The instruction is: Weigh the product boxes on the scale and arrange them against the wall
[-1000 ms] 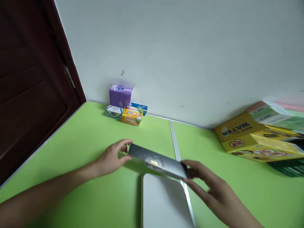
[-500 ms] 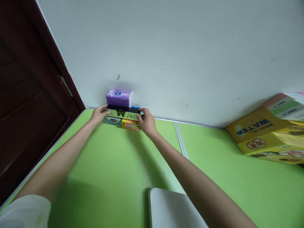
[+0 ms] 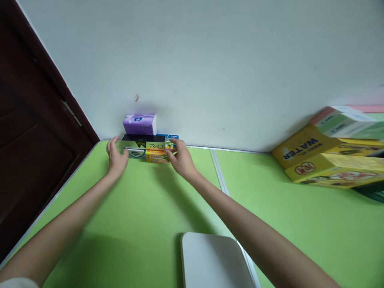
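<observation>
Green surface (image 3: 144,208) | ochre WATER carton (image 3: 300,149) stacked at right | purple tissue pack (image 3: 139,125) seen behind R&O box (image 3: 141,143) | R&O box set atop smaller boxes (image 3: 157,158) | left grip (image 3: 117,160), right grip (image 3: 183,162) partly open, positioned at its ends; contact cannot be told

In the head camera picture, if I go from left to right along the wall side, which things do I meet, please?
Dark brown panelled door → left hand → long black-and-green box → right hand → brown-yellow cardboard carton printed "WATER".
</observation>
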Tool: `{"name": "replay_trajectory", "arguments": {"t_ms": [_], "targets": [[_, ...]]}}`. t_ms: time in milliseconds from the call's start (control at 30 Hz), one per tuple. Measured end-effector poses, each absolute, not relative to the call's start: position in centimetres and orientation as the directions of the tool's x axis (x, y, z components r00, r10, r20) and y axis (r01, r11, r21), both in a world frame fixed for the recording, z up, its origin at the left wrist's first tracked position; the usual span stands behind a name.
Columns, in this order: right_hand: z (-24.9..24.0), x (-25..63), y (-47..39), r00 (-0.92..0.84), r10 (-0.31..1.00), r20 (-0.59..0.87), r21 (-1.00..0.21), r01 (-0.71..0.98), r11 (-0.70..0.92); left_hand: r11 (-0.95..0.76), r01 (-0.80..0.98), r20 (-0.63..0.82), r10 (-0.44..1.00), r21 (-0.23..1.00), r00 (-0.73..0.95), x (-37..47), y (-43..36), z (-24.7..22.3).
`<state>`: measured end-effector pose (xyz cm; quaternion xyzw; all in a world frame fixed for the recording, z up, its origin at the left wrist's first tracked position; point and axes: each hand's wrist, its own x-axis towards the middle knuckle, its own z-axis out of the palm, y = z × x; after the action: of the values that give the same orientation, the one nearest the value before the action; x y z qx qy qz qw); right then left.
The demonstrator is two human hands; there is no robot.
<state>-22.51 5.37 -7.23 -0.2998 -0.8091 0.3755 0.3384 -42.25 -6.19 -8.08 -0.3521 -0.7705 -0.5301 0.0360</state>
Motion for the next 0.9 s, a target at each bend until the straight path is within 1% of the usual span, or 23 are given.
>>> {"name": "replay_trajectory", "arguments": {"t_ms": [33, 67, 100, 133, 167, 233, 300, 367, 433, 533, 600, 667, 733, 767, 833, 900], "targets": [[-7.1, -21.2, 4.6, -0.610, 0.731, 0.308, -0.818, 0.222, 0.530, 0.179, 0.672, 0.496, 0.546, 0.718, -0.675, -41.0, -7.1, -7.9], [-7.1, -19.8, 3.6, -0.639, 0.716, 0.282, -0.825, 0.220, 0.521, 0.143, 0.745, 0.528, 0.620, 0.651, -0.581, -39.6, -8.0, -7.7], [-7.0, -18.2, 2.5, -0.680, 0.691, 0.245, -0.830, 0.221, 0.512, 0.099, 0.795, 0.523, 0.704, 0.598, -0.480, -38.1, -9.0, -7.4], [-6.9, -16.6, 1.4, -0.728, 0.656, 0.201, -0.833, 0.226, 0.505, 0.053, 0.824, 0.480, 0.791, 0.565, -0.379, -36.5, -10.0, -7.2], [-6.8, -14.9, 0.2, -0.775, 0.613, 0.155, -0.832, 0.232, 0.504, 0.009, 0.834, 0.405, 0.871, 0.551, -0.277, -34.8, -11.0, -7.0], [-6.1, -11.5, -2.2, -0.866, 0.493, 0.083, -0.817, 0.224, 0.531, -0.046, 0.818, 0.199, 0.976, 0.574, -0.085, -31.5, -12.9, -6.4], [-4.8, -8.5, -4.4, -0.937, 0.344, 0.061, -0.790, 0.165, 0.590, -0.064, 0.783, -0.003, 0.996, 0.619, 0.085, -28.3, -14.5, -5.7], [-3.2, -5.9, -6.2, -0.972, 0.228, 0.061, -0.766, 0.101, 0.635, -0.086, 0.747, -0.118, 0.969, 0.660, 0.216, -25.4, -15.4, -5.1], [-1.5, -3.6, -7.3, -0.982, 0.183, 0.047, -0.747, 0.087, 0.659, -0.135, 0.697, -0.137, 0.938, 0.704, 0.319, -22.7, -15.7, -4.6], [0.3, 0.0, -7.8, -0.980, 0.199, -0.016, -0.729, 0.148, 0.668, -0.197, 0.602, -0.113, 0.893, 0.774, 0.437, -18.9, -14.9, -3.9], [0.6, 2.6, -7.6, -0.977, 0.211, -0.024, -0.755, 0.156, 0.636, -0.182, 0.562, -0.142, 0.864, 0.807, 0.484, -16.2, -14.0, -3.3], [0.3, 5.2, -7.3, -0.977, 0.212, 0.008, -0.832, 0.111, 0.543, -0.138, 0.546, -0.196, 0.838, 0.827, 0.509, -13.4, -13.1, -2.5], [-0.6, 7.6, -6.7, -0.976, 0.218, 0.015, -0.923, 0.070, 0.377, -0.093, 0.522, -0.239, 0.812, 0.848, 0.532, -10.7, -12.2, -1.8], [-1.1, 8.8, -6.3, -0.974, 0.224, -0.011, -0.960, 0.073, 0.270, -0.067, 0.508, -0.259, 0.799, 0.859, 0.543, -9.5, -11.6, -1.5], [-2.1, 10.9, -4.9, -0.972, 0.215, -0.093, -0.994, 0.105, 0.041, -0.010, 0.484, -0.310, 0.757, 0.875, 0.576, -7.4, -9.8, -1.3], [-3.1, 12.8, -2.7, -0.965, 0.225, -0.135, -0.987, 0.111, -0.120, 0.042, 0.462, -0.349, 0.718, 0.886, 0.602, -5.6, -7.1, -1.7]]}}
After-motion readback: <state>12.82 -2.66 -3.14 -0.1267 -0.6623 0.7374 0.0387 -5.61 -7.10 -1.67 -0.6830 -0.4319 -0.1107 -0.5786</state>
